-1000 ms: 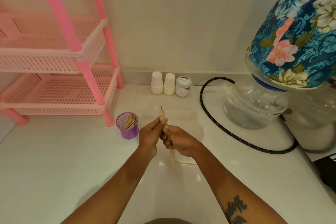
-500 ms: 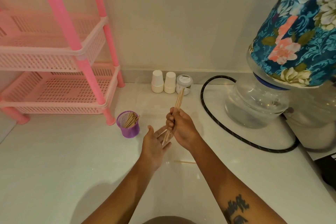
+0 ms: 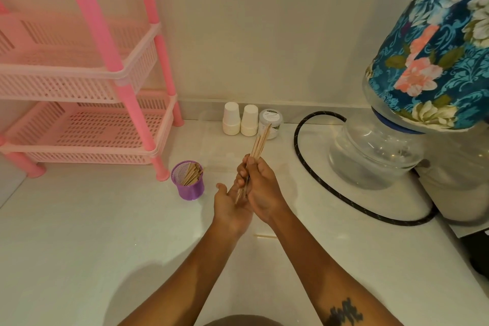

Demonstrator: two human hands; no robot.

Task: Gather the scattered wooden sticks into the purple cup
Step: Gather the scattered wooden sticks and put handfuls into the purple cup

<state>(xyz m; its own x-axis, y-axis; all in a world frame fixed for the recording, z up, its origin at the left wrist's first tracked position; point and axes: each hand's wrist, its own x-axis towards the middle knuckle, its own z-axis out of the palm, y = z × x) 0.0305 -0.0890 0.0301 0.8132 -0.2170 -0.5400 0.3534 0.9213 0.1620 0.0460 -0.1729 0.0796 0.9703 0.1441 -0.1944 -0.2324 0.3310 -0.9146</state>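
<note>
Right hand (image 3: pixel 260 188) grips the sticks (image 3: pixel 259 147), squaring their lower ends on the flat, open left hand (image 3: pixel 230 206). Level them, then tip into the cup (image 3: pixel 188 180) at nine o'clock; one stick (image 3: pixel 266 236) lies at six.

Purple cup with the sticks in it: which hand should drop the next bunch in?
Probably the right hand: it already grips the bundle of sticks. The left hand lies open under the bundle's lower ends, nearer the purple cup, but grips nothing. One stick remains on the counter.
</note>
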